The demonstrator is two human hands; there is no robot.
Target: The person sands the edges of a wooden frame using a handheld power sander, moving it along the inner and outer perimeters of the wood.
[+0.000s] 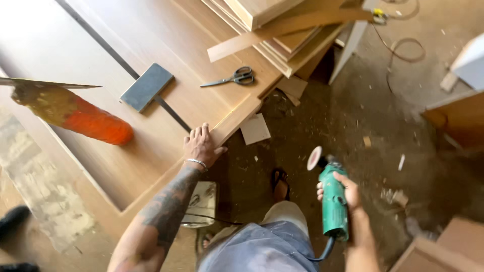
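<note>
My left hand [200, 145] lies flat, fingers apart, on the near edge of a large wooden panel [151, 100] close to its corner. My right hand [348, 194] grips a green angle grinder [333, 199] by its body, held low over the floor to the right of the panel. The grinder's pale sanding disc [315, 157] points up and away, and its cable trails back past my leg. My foot in a dark sandal [281, 184] stands on the floor between the two hands.
Scissors [233, 78] and a grey flat block [146, 86] lie on the panel. An orange-handled scraper [75, 113] juts in at the left. Stacked boards [282, 30] sit at the back. The dusty floor holds scraps, a white square piece [255, 129] and coiled wire [403, 50].
</note>
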